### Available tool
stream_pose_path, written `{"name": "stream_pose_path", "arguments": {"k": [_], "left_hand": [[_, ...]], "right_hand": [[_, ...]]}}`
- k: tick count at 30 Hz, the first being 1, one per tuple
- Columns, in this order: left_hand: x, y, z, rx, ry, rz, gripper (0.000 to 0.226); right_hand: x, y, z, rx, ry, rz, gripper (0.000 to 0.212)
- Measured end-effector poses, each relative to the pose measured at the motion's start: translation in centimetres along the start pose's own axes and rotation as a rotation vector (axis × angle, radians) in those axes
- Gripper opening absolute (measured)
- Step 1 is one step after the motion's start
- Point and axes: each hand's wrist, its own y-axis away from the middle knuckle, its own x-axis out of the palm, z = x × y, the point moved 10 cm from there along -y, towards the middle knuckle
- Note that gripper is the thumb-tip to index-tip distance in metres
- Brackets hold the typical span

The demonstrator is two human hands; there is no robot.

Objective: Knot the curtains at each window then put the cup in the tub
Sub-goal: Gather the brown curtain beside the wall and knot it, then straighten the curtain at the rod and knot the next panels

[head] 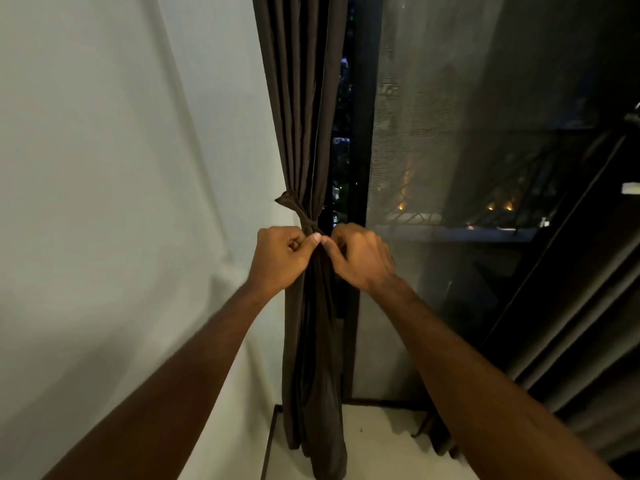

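A pale grey-white wall (104, 168) fills the space out past my left hand (282, 258), and a dark night window behind a fine mesh screen (467, 133) lies out past my right hand (360, 258). Between my two hands hangs the dark brown pleated fabric curtain (304, 98), gathered into one column, its tail dropping below my wrists to the pale floor (381, 441). Both hands are clenched on it, thumb tips nearly meeting, each pinching the cloth just under the small tie of the same brown fabric (294, 206) that sits right above my knuckles. I judge I am cinching this knot; to do it well I should pull evenly to both sides, keep the pleats bunched, and seat the wrap snug without dragging the curtain down from above. The black window frame (358, 168) stands close behind my right hand, so that side is tight; on the wall side my left hand has more room. No cup or tub shows anywhere here.
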Motion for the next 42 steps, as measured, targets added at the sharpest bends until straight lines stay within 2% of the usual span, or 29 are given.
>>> {"name": "stream_pose_path", "arguments": {"k": [4, 8, 13, 19, 26, 31, 37, 42], "left_hand": [[2.8, -3.5, -3.4, 0.088, 0.030, 0.103, 0.042], [6.2, -7.3, -8.4, 0.206, 0.037, 0.190, 0.044], [9.3, -10.9, -16.8, 0.386, 0.032, 0.201, 0.044], [11.3, -13.7, -25.4, 0.415, 0.036, 0.196, 0.043], [13.8, -15.1, -35.1, 0.422, 0.090, 0.099, 0.040], [14.0, -16.9, -43.0, 0.443, 0.126, -0.002, 0.028], [8.7, -18.0, -55.0, 0.532, -0.014, -0.123, 0.031], [3.9, -21.1, -61.5, 0.539, -0.143, -0.276, 0.027]], "right_hand": [[-3.6, -0.2, -2.9, 0.072, 0.140, 0.014, 0.016], [-9.9, 0.0, -6.3, 0.176, 0.304, -0.010, 0.014], [-20.0, -0.1, -8.2, 0.222, 0.480, -0.160, 0.015], [-30.6, 0.1, -8.7, 0.204, 0.548, -0.297, 0.017], [-41.0, 0.6, -9.3, 0.086, 0.494, -0.367, 0.016], [-50.5, -0.1, -9.7, -0.021, 0.442, -0.494, 0.012], [-60.2, -1.8, -5.4, -0.091, 0.421, -0.574, 0.010], [-67.7, -4.4, -4.2, -0.093, 0.339, -0.675, 0.013]]}}
